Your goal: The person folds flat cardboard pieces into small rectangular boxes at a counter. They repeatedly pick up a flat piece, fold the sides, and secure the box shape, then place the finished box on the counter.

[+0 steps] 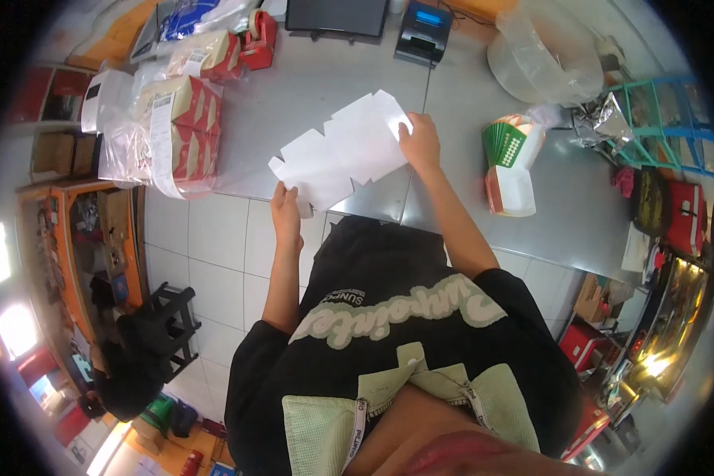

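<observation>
A flat, unfolded white cardboard box blank [341,151] with notched edges and flaps is stretched between my hands over the metal table. My left hand [287,210] grips its near-left end, fingers closed at the edge. At its far-right end, my right hand [420,144] pinches the other edge with the thumb on top. The upper face of the blank is plain white; its underside is hidden. To the right of my right hand, a fanned stack of green cartons [506,147] lies against an open food box [517,190] with a white inside.
Plastic-wrapped red and cream cartons [186,139] stand at the table's left, with a red tape dispenser [259,40] behind. A monitor [335,17] and a black printer [423,33] are at the back. A clear plastic tub [547,55], crumpled foil [603,120] and a teal rack [666,123] occupy the right.
</observation>
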Tool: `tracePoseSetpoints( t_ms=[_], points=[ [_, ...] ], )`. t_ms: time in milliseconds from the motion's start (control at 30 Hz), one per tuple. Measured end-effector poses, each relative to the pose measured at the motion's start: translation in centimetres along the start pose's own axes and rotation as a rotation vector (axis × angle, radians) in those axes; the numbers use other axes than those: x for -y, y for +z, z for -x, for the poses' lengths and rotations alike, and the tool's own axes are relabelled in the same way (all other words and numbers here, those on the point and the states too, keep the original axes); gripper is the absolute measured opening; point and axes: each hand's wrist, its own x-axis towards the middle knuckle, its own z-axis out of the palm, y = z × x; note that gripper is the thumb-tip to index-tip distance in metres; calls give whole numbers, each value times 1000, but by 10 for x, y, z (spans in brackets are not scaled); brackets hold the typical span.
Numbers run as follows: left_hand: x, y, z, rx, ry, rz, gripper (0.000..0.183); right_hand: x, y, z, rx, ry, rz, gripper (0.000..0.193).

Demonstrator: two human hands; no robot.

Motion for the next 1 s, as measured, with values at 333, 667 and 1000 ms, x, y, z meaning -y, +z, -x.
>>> tracePoseSetpoints(
  t_ms=[333,667,1000],
  points=[
    [18,-8,-12,-151,188,-242,57,43,-30,7,216,135,-121,41],
    [2,-13,-14,-210,354,-240,52,34,-72,-12,522,82,-736,45],
    [-12,45,36,340,324,-52,48,63,0,20,40,-186,19,50]
  ],
)
